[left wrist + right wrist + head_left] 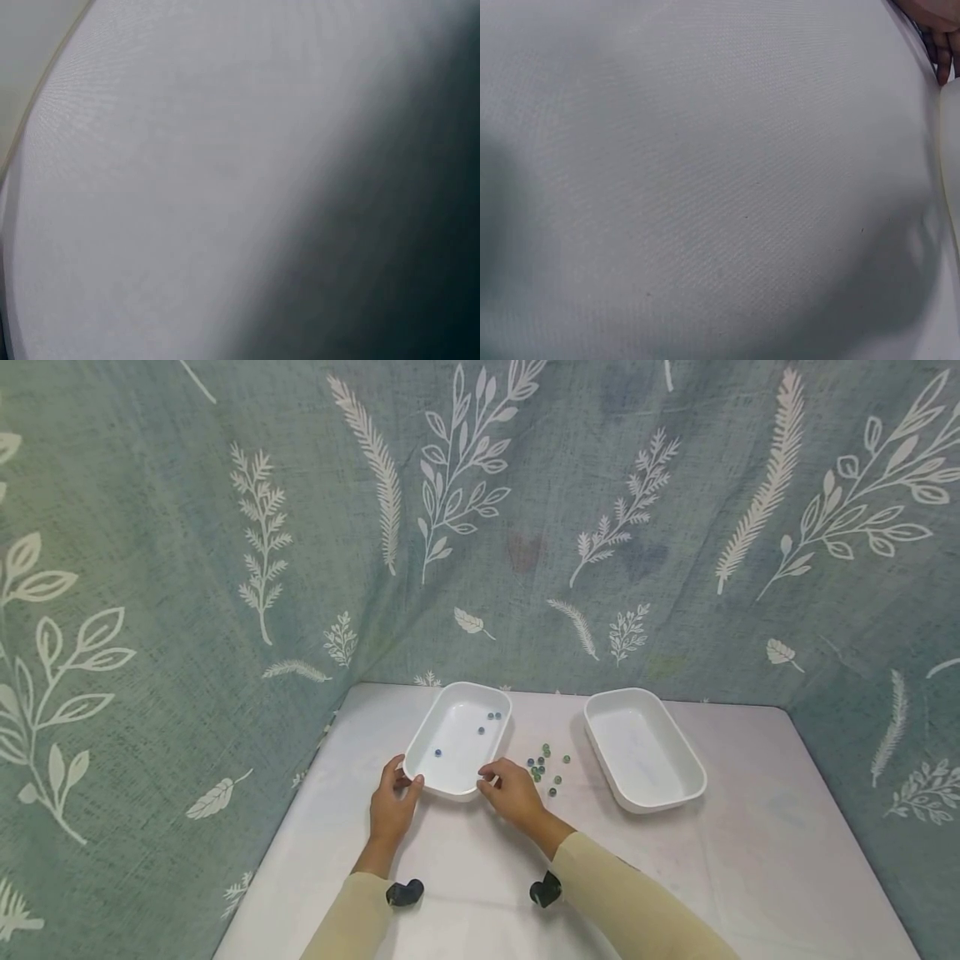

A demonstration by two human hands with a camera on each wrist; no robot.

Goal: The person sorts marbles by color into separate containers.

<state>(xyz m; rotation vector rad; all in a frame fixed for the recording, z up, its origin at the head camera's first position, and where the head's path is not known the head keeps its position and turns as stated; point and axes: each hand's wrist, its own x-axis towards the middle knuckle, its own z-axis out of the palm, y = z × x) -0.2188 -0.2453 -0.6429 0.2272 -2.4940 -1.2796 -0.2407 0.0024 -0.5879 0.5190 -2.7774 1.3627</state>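
A white tray (454, 727) lies on the left half of the table, tilt not apparent, with several small blue marbles (482, 730) inside. My left hand (393, 806) grips its near left corner, thumb over the rim and fingers along the outside. At the near right corner, my right hand (514, 793) has thumb and bent fingers at the rim; whether a marble is hidden between the fingertips is unclear. To the right of that hand, several green and blue marbles (537, 777) lie loose on the table. The right wrist view catches fingers of the left hand (943, 49) at the tray's edge.
A second white tray (643, 752) stands on the right side of the pale tabletop (757, 827). Grey-green cloth (517, 627) with white leaf prints hangs behind and at both sides. The left wrist view holds mostly pale cloth, partly shadowed.
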